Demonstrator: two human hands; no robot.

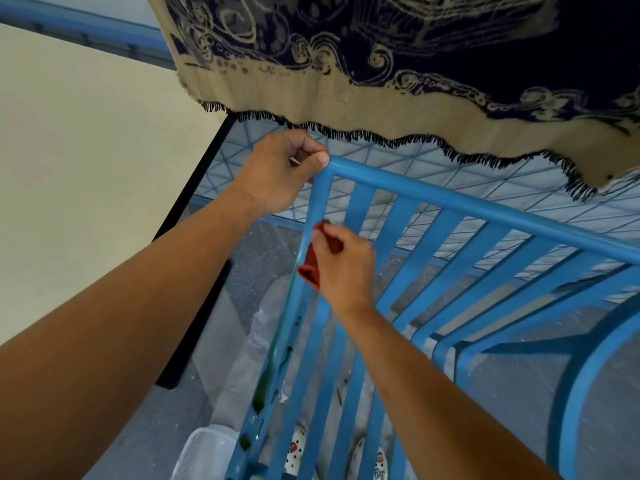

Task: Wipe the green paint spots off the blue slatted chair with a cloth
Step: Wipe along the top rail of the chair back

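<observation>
The blue slatted chair [446, 202] fills the middle and right of the view, seen from above its backrest. My left hand [277, 171] grips the top left corner of the frame. My right hand [343, 268] pinches a red cloth [311, 261] against the left upright of the backrest, a little below that corner. Dark green paint spots [258, 401] run down the same upright lower, near the bottom of the view.
A fringed beige and dark blue patterned blanket [381, 81] hangs across the top. A cream wall [86, 168] stands at left with a black frame edge [194, 202]. A white basket [204, 452] and patterned shoes lie on the grey floor below the chair.
</observation>
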